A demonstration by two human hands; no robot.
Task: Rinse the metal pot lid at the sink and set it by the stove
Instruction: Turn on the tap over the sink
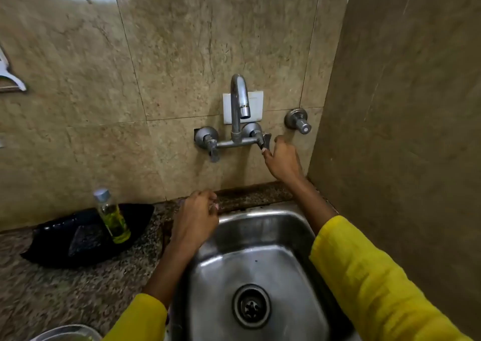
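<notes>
Fingers [212, 205] of your left hand [194, 221] curl loosely, holding nothing, over the back-left rim of the sink [260, 214]. Near your body, left of the sink, a metal rim [66, 333] pokes in at the bottom edge; I cannot tell whether that is the pot lid, and no lid is clearly in view. Beyond the sink, your right hand [282, 162] pinches the right tap handle [265, 141], with no water falling from the spout [244, 111]. If that rim is the lid, it lies behind and left of both hands, your left hand nearer.
</notes>
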